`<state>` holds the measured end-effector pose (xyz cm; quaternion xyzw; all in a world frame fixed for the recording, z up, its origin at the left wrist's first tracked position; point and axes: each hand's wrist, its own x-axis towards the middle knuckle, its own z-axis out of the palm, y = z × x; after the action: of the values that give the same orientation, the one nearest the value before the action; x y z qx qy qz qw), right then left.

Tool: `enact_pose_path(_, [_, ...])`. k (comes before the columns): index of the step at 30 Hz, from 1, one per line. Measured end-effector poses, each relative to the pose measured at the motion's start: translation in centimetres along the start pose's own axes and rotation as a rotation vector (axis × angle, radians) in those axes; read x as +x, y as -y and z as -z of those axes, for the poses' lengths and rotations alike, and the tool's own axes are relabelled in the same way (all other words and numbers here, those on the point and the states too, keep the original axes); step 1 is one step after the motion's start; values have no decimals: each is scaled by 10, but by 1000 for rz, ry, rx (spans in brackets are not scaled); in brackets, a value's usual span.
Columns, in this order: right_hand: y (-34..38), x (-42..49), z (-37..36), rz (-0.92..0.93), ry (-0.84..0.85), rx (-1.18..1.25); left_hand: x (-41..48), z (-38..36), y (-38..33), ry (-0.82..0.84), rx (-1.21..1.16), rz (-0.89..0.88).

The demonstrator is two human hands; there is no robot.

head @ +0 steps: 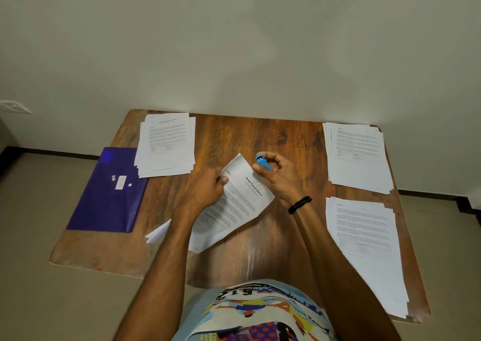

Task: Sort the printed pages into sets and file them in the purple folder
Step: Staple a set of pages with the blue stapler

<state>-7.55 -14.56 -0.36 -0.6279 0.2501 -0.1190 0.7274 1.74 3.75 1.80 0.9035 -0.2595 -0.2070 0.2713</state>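
A set of printed pages [242,205] lies slanted at the middle of the wooden table [260,137]. My left hand [205,189] pinches its upper left edge. My right hand [278,176] hovers over the set's top corner, shut on a small blue stapler [262,161]. The purple folder [109,192] lies closed at the table's left edge, partly overhanging it. Three other stacks of printed pages rest on the table: one at the back left [166,145], one at the back right [359,155], one at the front right [367,249].
The table stands against a pale wall [234,41]. The back left stack overlaps the folder's right corner. A wall socket [15,106] shows at the far left. Bare wood lies between the stacks at the back middle [257,135].
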Motion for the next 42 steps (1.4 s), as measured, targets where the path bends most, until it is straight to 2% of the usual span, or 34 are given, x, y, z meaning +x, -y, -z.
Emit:
enact_pose_path(4, [-4,3,-1,62,-16,-108,1,-2,1,5,-7,4])
enact_pose_path(7, [-7,1,-2,64,-32,-99,-1,-2,1,11,-16,10])
enact_pose_path(10, [-9,-2,1,18,-13,20,-2,-2,1,15,-22,4])
enact_pose_path(15, [1,-6,7,-191,124,329,-6,-2,0,34,-29,7])
enact_pose_path(19, [4,-5,11,-260,130,519,-6,-5,-2,36,-39,25])
enact_pose_path(21, [5,-4,13,-279,109,492,-6,-6,-2,37,-44,28])
enact_pose_path(25, [6,-3,14,-279,148,287,-4,-7,0,46,-46,31])
enact_pose_path(27, [5,-4,15,-305,140,314,-5,-8,0,45,-45,33])
enact_pose_path(29, [5,-6,17,-317,142,447,-4,-8,1,45,-46,32])
enact_pose_path(36, [8,-9,28,-322,402,749,-3,-7,2,50,-50,25])
enact_pose_path(40, [9,-11,30,-319,503,807,-2,-6,0,52,-43,22])
enact_pose_path(42, [10,-11,30,-299,495,798,-3,-5,-3,49,-22,22])
